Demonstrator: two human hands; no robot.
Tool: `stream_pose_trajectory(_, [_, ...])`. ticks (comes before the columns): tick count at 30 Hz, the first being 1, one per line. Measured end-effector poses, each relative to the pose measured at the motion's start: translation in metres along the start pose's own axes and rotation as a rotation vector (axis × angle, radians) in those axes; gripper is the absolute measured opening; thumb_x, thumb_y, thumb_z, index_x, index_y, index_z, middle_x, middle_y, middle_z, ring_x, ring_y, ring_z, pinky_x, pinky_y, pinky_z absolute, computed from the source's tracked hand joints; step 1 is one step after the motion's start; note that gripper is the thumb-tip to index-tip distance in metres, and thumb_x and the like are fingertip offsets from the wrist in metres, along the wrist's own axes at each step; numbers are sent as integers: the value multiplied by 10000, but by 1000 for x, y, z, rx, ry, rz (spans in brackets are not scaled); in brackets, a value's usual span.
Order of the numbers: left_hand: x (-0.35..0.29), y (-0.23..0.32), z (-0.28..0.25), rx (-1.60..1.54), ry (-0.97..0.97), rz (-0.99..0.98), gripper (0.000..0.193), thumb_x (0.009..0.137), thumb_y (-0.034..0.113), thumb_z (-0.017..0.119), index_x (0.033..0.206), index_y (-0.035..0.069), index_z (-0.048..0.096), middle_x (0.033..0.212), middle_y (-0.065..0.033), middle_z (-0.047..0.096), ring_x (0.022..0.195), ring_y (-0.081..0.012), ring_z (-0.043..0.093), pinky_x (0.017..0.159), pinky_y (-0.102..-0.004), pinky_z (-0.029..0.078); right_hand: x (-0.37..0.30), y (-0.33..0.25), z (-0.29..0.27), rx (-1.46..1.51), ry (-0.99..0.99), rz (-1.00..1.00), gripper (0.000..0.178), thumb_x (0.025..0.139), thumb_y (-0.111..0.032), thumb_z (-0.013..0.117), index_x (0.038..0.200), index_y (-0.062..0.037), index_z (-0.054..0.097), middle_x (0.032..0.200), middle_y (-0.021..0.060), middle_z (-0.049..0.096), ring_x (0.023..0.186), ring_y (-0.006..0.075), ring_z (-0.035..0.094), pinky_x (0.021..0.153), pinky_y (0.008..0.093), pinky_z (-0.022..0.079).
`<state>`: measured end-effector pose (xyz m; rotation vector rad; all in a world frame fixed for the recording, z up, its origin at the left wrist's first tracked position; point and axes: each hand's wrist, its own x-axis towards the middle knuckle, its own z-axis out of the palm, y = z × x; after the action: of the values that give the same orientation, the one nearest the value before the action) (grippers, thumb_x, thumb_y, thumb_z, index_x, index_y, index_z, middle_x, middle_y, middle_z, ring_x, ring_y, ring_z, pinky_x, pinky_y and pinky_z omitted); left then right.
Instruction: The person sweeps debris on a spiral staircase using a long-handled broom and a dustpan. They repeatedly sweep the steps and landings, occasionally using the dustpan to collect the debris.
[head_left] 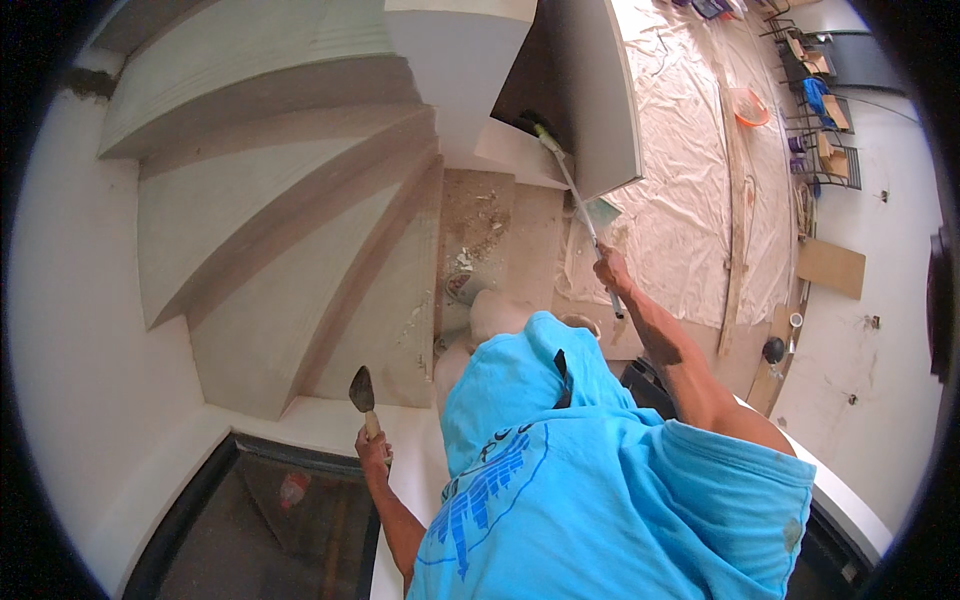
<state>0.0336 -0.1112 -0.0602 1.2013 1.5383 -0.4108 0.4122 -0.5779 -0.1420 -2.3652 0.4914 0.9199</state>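
Note:
My left hand is closed round the light handle of a pointed trowel, its dark blade turned up and away from me. On the other side, my right hand grips a long-handled brush near the lower end of its white pole. The pole slants away to a greenish-yellow socket. Its dark head lies against a dark recess, so the bristles are hard to make out. Below it, crumbs of rubble are scattered on a narrow dusty tread.
Pale winding steps fan out to my left beside a white wall. A white partition stands ahead. Wrinkled sheeting covers the floor at right, with an orange basin and a long board. A dark-framed window is at lower left.

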Motion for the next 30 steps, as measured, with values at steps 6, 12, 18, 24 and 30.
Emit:
stream_pose_trajectory(6, [0, -20, 4, -10, 46, -72, 461, 758, 44, 548, 1202, 61, 425, 717, -47, 495, 485, -142, 474, 391, -276, 390, -40, 89, 21, -134, -71, -79, 527, 700, -9, 446, 1220, -91, 452, 715, 169, 575, 611, 289, 583, 496, 403, 450])
stream_pose_trajectory(12, [3, -39, 17, -56, 1, -99, 472, 750, 40, 551, 1204, 48, 423, 699, -48, 487, 471, -149, 472, 383, -271, 390, -123, 78, -23, -127, -126, -239, 548, 681, -30, 441, 1226, -79, 466, 703, 147, 542, 612, 244, 551, 528, 350, 435])
stream_pose_trajectory(18, [-1, -27, 12, -57, 12, -53, 480, 731, 31, 549, 1196, 36, 430, 695, -47, 489, 464, -145, 470, 382, -265, 398, -98, 26, -5, 21, 10, -129, 597, 702, -45, 433, 1294, -94, 383, 598, 89, 488, 446, 169, 478, 360, 324, 415])
stream_pose_trajectory(24, [-1, -10, 8, -48, 21, 13, 489, 735, 29, 545, 1208, 33, 421, 711, -53, 496, 469, -135, 470, 376, -265, 394, -67, 4, 9, 141, -62, 3, 589, 727, -37, 435, 1309, -92, 366, 584, 75, 493, 461, 170, 498, 377, 318, 405])
stream_pose_trajectory(30, [-2, -18, 10, -51, 7, -51, 489, 748, 28, 540, 1220, 48, 415, 709, -46, 486, 475, -133, 466, 379, -265, 389, -87, -8, 21, 142, -78, -79, 535, 731, -30, 448, 1262, 0, 397, 562, 64, 497, 469, 163, 510, 406, 297, 390])
